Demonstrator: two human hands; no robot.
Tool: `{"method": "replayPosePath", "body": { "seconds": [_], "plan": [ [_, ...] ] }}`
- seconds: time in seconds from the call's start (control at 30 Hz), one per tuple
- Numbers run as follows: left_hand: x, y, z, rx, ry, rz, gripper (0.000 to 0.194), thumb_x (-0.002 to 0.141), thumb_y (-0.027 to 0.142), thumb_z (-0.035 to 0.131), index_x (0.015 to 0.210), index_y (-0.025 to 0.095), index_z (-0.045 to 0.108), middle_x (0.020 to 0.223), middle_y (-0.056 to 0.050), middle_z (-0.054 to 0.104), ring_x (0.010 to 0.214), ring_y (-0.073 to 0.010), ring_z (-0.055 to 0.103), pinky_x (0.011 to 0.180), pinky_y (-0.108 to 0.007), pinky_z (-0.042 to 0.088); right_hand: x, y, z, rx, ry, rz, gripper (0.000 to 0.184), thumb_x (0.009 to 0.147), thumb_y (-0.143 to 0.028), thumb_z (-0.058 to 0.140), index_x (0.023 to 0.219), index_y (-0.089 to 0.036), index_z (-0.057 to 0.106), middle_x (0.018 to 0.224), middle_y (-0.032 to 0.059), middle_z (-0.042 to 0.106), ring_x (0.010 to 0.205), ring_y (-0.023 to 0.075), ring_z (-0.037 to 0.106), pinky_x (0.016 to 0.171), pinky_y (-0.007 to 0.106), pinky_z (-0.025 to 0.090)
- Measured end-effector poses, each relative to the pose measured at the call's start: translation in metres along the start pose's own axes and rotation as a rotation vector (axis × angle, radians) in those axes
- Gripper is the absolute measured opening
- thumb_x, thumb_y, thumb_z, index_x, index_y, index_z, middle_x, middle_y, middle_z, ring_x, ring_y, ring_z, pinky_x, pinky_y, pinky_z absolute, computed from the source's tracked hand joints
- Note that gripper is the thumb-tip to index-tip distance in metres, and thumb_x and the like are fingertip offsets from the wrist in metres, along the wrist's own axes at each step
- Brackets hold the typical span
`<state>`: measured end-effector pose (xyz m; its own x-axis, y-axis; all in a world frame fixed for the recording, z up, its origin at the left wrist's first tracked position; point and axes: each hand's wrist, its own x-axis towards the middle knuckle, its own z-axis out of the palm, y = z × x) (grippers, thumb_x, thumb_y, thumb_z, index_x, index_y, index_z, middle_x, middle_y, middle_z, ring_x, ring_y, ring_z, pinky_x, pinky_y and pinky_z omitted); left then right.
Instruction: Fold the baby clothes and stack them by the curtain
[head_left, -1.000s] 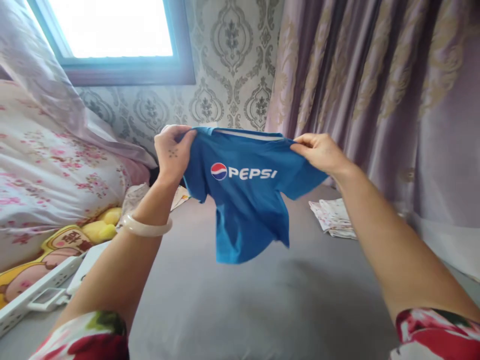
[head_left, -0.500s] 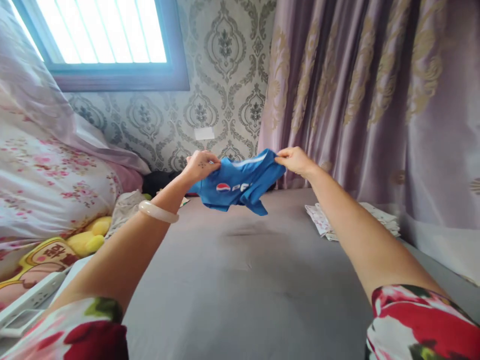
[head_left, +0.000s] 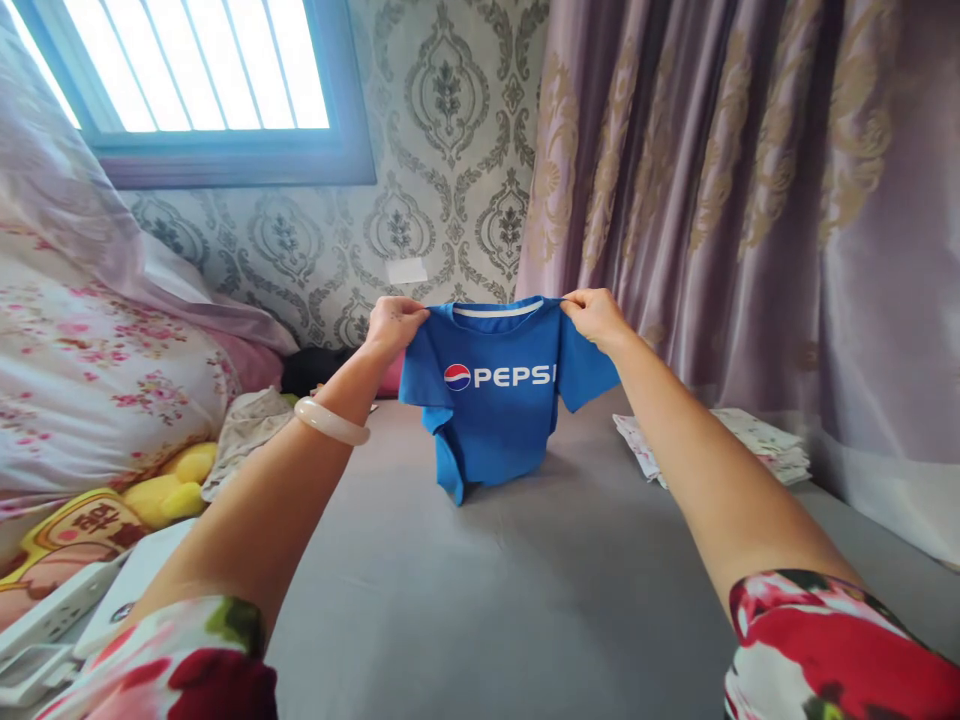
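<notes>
Head view, lower left corner: a white power strip (head_left: 60, 610) lies beside a cartoon cushion (head_left: 82, 535), partly cut off by the frame.
Left side: flowered bedding (head_left: 112, 370) is heaped beneath the window (head_left: 202, 70), with a yellow plush toy (head_left: 169, 490) and a crumpled pale cloth (head_left: 244, 435) at its foot.
Left wrist: a pale bangle (head_left: 330, 422) circles the forearm.
Left hand (head_left: 397, 322): thumb and fingers are pinched narrow on the shirt's shoulder at the left of the picture.
Shirt (head_left: 499, 430): blue, short-sleeved, held upright by both shoulders in the middle of the frame, neck opening up and "PEPSI" print facing the camera; its lower left edge hangs in a fold. Whether the hem touches the gray sheet (head_left: 525, 600) below, I cannot tell.
Right hand (head_left: 596, 315): thumb and fingers are closed on the other shoulder, near the collar.
Right of center: folded cloths (head_left: 765, 445) lie on the sheet, partly hidden behind the right forearm.
Upper right: a purple curtain (head_left: 675, 200) with gold patterns hangs in folds.
</notes>
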<state>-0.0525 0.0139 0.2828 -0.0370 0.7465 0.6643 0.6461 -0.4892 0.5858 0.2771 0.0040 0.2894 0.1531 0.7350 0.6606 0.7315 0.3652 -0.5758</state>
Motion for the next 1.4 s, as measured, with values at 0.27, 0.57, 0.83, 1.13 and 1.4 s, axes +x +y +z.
{"method": "replayPosePath", "body": {
  "seconds": [0.27,0.57,0.83,1.13,1.4],
  "plan": [
    [-0.009,0.014,0.018,-0.001,0.206,-0.125,0.017,0.076,0.022,0.053,0.09,0.021,0.063,0.092,-0.008,0.065,0.099,-0.0276,0.058,0.088,-0.045,0.045,-0.015,-0.011,0.008,-0.299,0.089,-0.138,0.032,0.095,-0.027,0.036,0.105,-0.019,0.066,0.104,0.0139,0.066,0.102,0.029,0.059,0.086,0.04,0.045],
    [-0.053,0.042,-0.001,0.16,0.292,0.086,0.025,0.092,0.035,0.047,0.112,0.022,0.054,0.123,-0.013,0.051,0.128,-0.0356,0.038,0.102,-0.053,0.03,-0.057,-0.033,-0.022,-0.388,0.146,-0.291,0.043,0.102,-0.042,0.026,0.111,-0.018,0.06,0.111,0.013,0.062,0.101,0.0278,0.059,0.079,0.038,0.044],
    [-0.106,0.079,-0.06,0.312,0.368,0.218,0.027,0.099,0.034,0.037,0.111,0.02,0.056,0.122,-0.011,0.05,0.126,-0.0337,0.038,0.104,-0.053,0.024,-0.098,-0.067,-0.074,-0.341,0.14,-0.387,0.043,0.101,-0.046,0.028,0.108,-0.021,0.063,0.109,0.0121,0.062,0.102,0.0286,0.059,0.073,0.037,0.044],
    [-0.093,0.074,-0.08,0.417,0.212,0.227,0.018,0.095,0.033,0.044,0.102,0.023,0.057,0.116,-0.007,0.054,0.127,-0.0339,0.038,0.104,-0.051,0.026,-0.079,-0.072,-0.074,-0.442,0.0,-0.436,0.035,0.098,-0.044,0.039,0.094,-0.026,0.069,0.103,0.01,0.067,0.099,0.0299,0.059,0.081,0.041,0.044],
    [-0.111,-0.05,0.015,0.437,-0.159,0.074,0.019,0.092,0.029,0.045,0.095,0.018,0.06,0.102,-0.009,0.056,0.105,-0.0285,0.05,0.087,-0.044,0.035,-0.118,0.008,0.022,-0.649,-0.347,-0.265,0.036,0.101,-0.037,0.033,0.107,-0.023,0.066,0.11,0.0102,0.065,0.095,0.0244,0.063,0.071,0.032,0.041]
  ]
}}
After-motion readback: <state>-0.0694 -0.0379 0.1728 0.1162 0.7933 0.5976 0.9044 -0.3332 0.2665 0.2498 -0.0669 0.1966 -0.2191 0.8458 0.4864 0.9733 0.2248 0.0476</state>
